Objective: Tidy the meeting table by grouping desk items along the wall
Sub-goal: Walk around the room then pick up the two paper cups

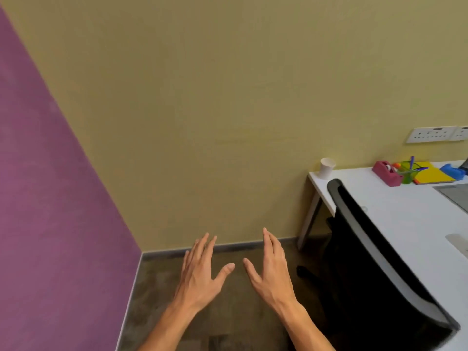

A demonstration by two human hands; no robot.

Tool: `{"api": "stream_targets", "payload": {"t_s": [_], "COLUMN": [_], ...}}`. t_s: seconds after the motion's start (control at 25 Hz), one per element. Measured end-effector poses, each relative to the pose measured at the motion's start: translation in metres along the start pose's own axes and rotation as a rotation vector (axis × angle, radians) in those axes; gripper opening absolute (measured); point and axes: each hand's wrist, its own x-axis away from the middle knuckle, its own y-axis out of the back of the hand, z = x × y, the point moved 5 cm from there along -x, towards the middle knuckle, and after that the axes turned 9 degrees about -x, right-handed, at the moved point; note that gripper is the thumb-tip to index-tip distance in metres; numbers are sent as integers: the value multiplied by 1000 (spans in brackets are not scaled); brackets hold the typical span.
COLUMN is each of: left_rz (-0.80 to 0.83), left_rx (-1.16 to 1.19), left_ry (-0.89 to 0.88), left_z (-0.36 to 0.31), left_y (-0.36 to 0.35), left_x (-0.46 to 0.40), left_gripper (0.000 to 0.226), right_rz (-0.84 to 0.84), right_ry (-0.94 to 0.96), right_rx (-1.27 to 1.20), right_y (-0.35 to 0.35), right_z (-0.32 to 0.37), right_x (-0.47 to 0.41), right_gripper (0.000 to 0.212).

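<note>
My left hand (202,272) and my right hand (271,269) hover palm-down over the floor, fingers spread, holding nothing, well left of the table. The white table (405,214) stands at the right against the yellow wall. Along that wall sit a white paper cup (326,167), a pink tape dispenser (387,173), a green pen holder (407,172) with blue pens, a yellow folder (431,172) and a blue object (452,170).
A black chair (374,262) is pushed against the table's near side. A purple wall (50,198) rises at the left. A white socket strip (433,134) is on the yellow wall above the table. A grey sheet (455,195) lies at the right edge.
</note>
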Motion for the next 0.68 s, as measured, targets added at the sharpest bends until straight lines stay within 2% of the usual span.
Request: {"api": "stream_targets", "payload": {"t_s": [0.04, 0.24, 0.36, 0.48, 0.56, 0.68], "left_rz": [-14, 78, 103, 163, 183, 290], "left_rx": [-6, 54, 46, 79, 83, 102], "left_ry": [-16, -149, -260, -395, -436, -559], "left_z": [-8, -72, -102, -143, -164, -213], "left_y": [2, -26, -46, -89, -99, -141], "left_x": [-5, -150, -219, -317, -358, -456], "left_gripper": [104, 103, 92, 84, 82, 87], "right_rz": [-1, -123, -189, -311, -309, -434], "right_ry": [6, -44, -87, -173, -226, -342], "right_rx": [18, 31, 2, -67, -77, -87], "right_y": [6, 49, 68, 84, 93, 108], "right_z": [5, -31, -49, -92, -103, -143], "right_x": [-6, -117, -163, -216, -237, -305], "right_gripper": [87, 87, 87, 88, 88, 89]}}
